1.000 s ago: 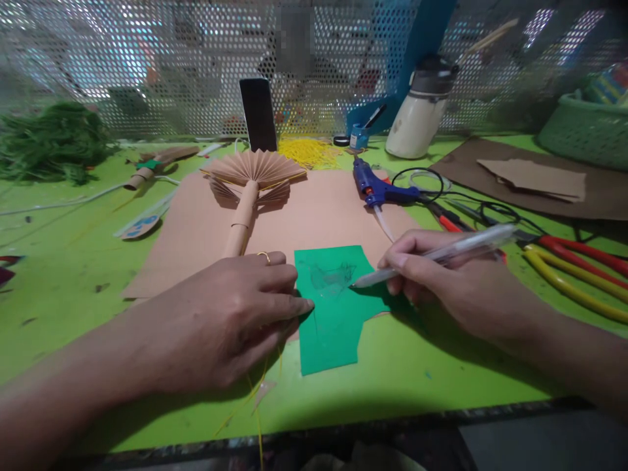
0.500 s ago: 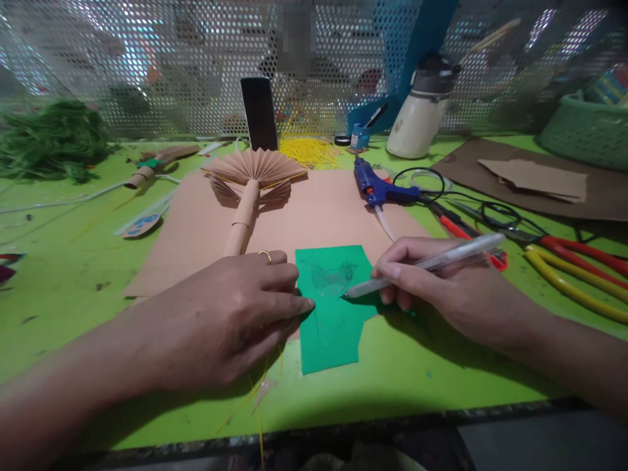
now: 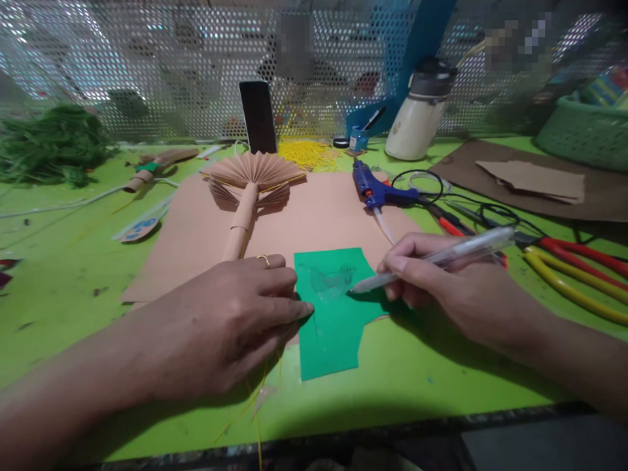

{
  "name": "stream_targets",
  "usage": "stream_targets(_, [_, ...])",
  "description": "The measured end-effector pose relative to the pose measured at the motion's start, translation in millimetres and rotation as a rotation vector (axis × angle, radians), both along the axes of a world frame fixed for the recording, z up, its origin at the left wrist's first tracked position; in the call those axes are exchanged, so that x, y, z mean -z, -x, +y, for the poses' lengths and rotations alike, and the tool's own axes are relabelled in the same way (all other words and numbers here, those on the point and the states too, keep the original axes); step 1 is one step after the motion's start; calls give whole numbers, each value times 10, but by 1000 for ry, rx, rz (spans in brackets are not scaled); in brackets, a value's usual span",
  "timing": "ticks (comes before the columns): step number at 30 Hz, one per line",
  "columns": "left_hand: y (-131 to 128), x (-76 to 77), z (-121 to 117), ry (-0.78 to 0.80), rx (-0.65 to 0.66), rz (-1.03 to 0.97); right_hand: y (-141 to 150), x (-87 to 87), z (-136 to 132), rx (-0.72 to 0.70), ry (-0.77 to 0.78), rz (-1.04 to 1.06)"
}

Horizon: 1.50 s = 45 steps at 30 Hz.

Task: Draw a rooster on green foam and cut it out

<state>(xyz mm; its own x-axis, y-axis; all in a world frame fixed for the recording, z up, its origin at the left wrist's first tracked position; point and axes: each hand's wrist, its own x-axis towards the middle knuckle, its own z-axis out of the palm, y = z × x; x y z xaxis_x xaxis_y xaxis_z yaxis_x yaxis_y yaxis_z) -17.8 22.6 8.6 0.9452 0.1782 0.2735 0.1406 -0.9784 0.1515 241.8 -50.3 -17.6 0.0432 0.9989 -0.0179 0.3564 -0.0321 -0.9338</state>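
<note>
A green sheet of paper or foam (image 3: 333,340), with faint dark pen lines and a notched right edge, lies partly over a large tan paper sheet (image 3: 314,209). At its left edge, my left hand (image 3: 245,314) presses down with the fingertips, fingers loosely bent and not wrapped round anything. A clear-barrelled pen (image 3: 441,258) is pinched in my right hand (image 3: 441,281), its tip at the green sheet beside the drawn lines. Just beyond my left hand rests a pleated tan paper fan shape with a rolled stem (image 3: 245,209).
Behind the sheets are a blue glue gun (image 3: 373,186), a propped phone (image 3: 258,118), yellow strands (image 3: 309,156) and a white bottle (image 3: 417,121). Scissors with red and yellow handles (image 3: 569,281) lie right, near brown card (image 3: 534,180). Green shredded strands (image 3: 53,144) sit left.
The pen tip has shifted slightly right and up along the drawn lines, with my right hand moving slightly right. My left hand stays on the green sheet.
</note>
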Motion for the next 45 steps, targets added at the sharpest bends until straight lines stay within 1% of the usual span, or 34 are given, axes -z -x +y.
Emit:
stream_targets(2, [-4,-9,0,17,3,6,13,-16,-5,-35,11,1])
stream_targets(4, [-1,-15,4,27,-4,6,17,-21,7,-42,15,3])
stream_targets(7, [2,-18,11,36,-3,5,1,-4,43,25,17,16])
stream_targets(10, [-2,-15,9,24,-12,-7,-23,21,72,118,71,121])
stream_targets(12, [-6,-14,3,15,-20,-11,-25,25,74,134,88,169])
stream_targets(15, [-9,-16,-9,10,-20,-19,-1,2,53,110,50,108])
stream_targets(19, [-5,-19,-14,6,-25,-32,36,-38,28,37,12,18])
stream_targets(21, [-2,-15,-10,5,-27,-32,37,-38,36,38,17,7])
stream_targets(23, [1,-8,-4,6,-20,-27,27,-17,56,91,34,52])
stream_targets(25, [5,2,2,8,-21,-22,11,16,77,140,37,145])
stream_targets(27, [10,10,4,14,-26,-16,-1,48,85,150,30,220])
stream_targets(28, [13,11,4,11,-26,-16,-4,58,82,146,23,225])
stream_targets(31, [14,1,1,4,-16,-15,2,53,52,127,12,174])
stream_targets(35, [2,-21,-3,-2,-19,-38,26,8,31,64,-50,25])
stream_targets(37, [-4,-23,0,5,-12,-44,29,2,49,71,-63,-10])
stream_targets(41, [-8,-13,6,13,-3,-36,9,29,102,177,-39,67])
stream_targets(43, [-10,-11,2,13,0,-41,-1,40,103,182,-51,108])
stream_targets(45, [-10,-12,-3,9,-10,-48,-1,40,83,155,-31,136])
